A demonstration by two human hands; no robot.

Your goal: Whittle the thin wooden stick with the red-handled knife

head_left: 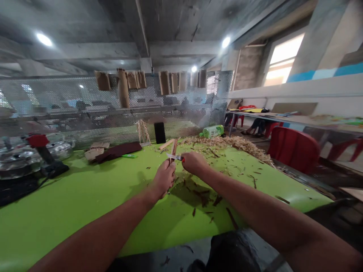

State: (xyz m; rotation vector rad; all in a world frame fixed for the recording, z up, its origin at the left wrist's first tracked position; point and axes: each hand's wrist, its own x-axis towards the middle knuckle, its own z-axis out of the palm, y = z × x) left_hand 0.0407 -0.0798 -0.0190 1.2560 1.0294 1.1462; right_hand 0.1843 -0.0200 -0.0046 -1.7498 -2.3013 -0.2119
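My left hand (164, 176) is closed around a narrow strip of wood (174, 146), which points up and away from me over the green table top (96, 196). A utility knife (178, 157) with a red and black handle is gripped in my right hand (194, 163). Its blade lies across the strip just above my left fingers; whether it cuts in at this instant I cannot tell. Dark bark-like shavings (202, 196) are scattered on the table below both hands. Past the strip's far end lies a pale wooden stick (166, 144).
A heap of pale shavings (244, 145) runs along the right edge, near a green bottle (213, 131) on its side. A black phone-like slab (159, 132) leans at the back. Dark brown sheet (119, 152) and a red-black tool (42, 151) are left. A red chair (293, 147) stands right.
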